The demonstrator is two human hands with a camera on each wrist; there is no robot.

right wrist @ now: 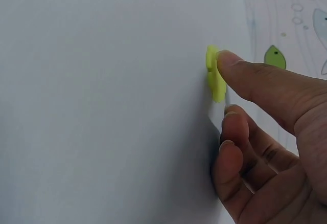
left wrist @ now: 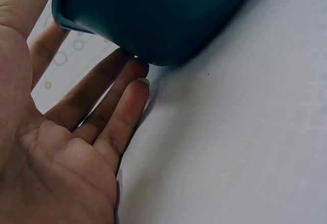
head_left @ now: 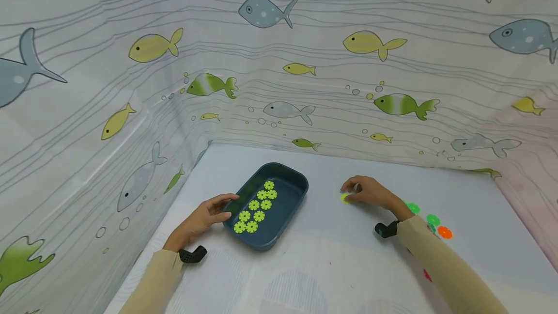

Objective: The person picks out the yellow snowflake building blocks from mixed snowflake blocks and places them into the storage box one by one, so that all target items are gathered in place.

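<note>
My left hand (head_left: pixel 202 217) holds the left side of a dark blue rectangular tray (head_left: pixel 292 211), thumb and fingers at its rim. In the left wrist view, several fingers (left wrist: pixel 125 111) rest against the outer wall of the tray (left wrist: pixel 153 19). Inside the tray lie several yellow-green notched interlocking discs (head_left: pixel 259 216). To the right of the tray, my right hand (head_left: pixel 370 192) pinches a yellow interlocking disc (head_left: pixel 345 198) low over the white table. The right wrist view shows the thumb pressed on this disc (right wrist: pixel 217 81), seen nearly edge-on; the index finger is mostly hidden.
By my right forearm lie green discs (head_left: pixel 433 219), an orange disc (head_left: pixel 445 232) and a red disc (head_left: pixel 427 274) partly covered by the sleeve. Fish-printed curtains (head_left: pixel 331 91) wall in the white table (head_left: pixel 322 236) at the back and sides.
</note>
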